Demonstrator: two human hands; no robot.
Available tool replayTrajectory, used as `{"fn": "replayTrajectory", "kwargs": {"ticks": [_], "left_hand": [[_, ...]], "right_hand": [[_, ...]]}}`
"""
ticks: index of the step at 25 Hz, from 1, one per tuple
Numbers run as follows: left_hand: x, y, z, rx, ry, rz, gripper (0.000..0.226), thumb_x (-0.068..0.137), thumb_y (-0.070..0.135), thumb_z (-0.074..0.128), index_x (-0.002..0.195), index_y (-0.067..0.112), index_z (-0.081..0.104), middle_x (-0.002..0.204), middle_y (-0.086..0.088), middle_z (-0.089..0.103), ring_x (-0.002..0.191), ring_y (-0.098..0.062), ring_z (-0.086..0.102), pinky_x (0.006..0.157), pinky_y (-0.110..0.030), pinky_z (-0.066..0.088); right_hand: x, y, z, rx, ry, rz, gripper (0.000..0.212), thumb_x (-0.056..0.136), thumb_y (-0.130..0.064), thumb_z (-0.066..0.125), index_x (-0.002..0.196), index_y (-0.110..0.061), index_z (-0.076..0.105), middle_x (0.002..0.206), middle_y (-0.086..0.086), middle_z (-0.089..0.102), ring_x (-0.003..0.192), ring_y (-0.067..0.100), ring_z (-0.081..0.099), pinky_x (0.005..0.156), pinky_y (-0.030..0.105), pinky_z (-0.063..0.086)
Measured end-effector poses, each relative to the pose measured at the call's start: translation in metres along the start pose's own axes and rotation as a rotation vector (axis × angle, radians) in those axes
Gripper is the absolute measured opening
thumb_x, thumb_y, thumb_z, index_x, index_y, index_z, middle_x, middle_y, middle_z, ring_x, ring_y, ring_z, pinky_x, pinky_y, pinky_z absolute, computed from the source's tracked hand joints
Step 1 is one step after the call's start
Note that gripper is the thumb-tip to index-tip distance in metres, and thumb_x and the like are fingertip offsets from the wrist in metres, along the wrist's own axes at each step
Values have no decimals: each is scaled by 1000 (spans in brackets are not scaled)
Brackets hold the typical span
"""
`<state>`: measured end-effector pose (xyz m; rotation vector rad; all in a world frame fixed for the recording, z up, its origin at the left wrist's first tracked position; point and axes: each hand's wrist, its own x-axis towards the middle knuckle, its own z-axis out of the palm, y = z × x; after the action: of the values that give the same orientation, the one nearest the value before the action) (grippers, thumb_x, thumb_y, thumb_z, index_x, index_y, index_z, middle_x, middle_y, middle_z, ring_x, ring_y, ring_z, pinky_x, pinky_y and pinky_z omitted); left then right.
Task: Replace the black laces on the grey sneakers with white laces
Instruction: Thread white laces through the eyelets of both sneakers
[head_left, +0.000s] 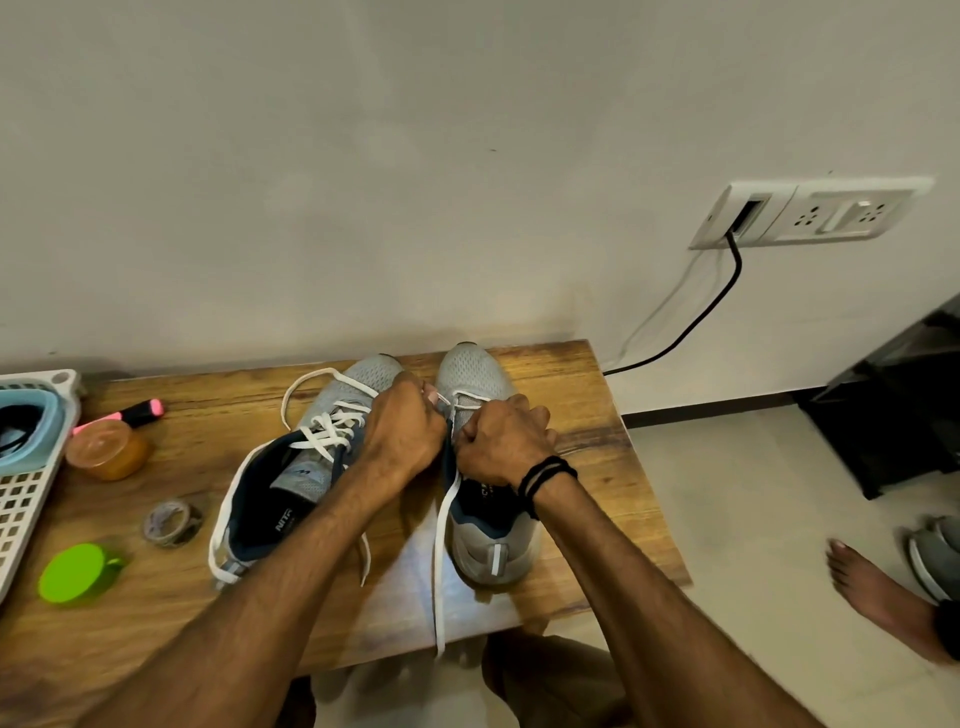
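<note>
Head view, wooden table (571, 395). Item one: laced sneaker (311, 467), grey mesh, navy lining, white sole, white lacing (327, 431) crossed through its eyelets; lies centre-left, toe to the wall. Item two: second sneaker (475, 374), same pattern, just beside it, toe to the wall; white lace (440, 561) trails past the table's near edge. Left hand (402, 431) and right hand (501, 441), fingers curled, both pinch that lace above the tongue.

I see a brown wooden tabletop (571, 374) carrying a left grey mesh sneaker (311, 467) and a right grey mesh sneaker (491, 540) by its far edge. Near the left edge are a white plastic basket (26, 493), pink highlighter (130, 413), amber jar (106, 449), tape roll (171, 522) and green round cap (78, 571).
</note>
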<state>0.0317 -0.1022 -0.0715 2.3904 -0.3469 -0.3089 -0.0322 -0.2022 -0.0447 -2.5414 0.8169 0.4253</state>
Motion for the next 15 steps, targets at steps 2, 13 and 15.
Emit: {"fn": "replayTrajectory", "kwargs": {"ticks": [2,13,15], "left_hand": [[-1,2,1,-14,19,-4,14,100,16,54,107,5,58,99,-10,66,89,-28,63,79,-41,54],[-2,4,-1,98,18,20,17,98,19,58,110,9,64,99,-10,69,87,-26,65,80,-39,55],[-2,5,-3,106,120,68,21,98,25,57,114,12,62,103,-8,67,89,-24,64,80,-42,57]], "right_hand": [[-2,-2,-4,-29,-64,9,39,87,-35,63,120,-16,59,131,11,38,124,34,32,102,45,33],[15,12,-25,718,34,162,35,85,-32,51,89,0,66,83,9,62,76,27,59,68,36,47],[15,17,-30,767,48,171,29,83,-22,54,84,3,67,74,8,60,60,20,49,54,32,37]]}}
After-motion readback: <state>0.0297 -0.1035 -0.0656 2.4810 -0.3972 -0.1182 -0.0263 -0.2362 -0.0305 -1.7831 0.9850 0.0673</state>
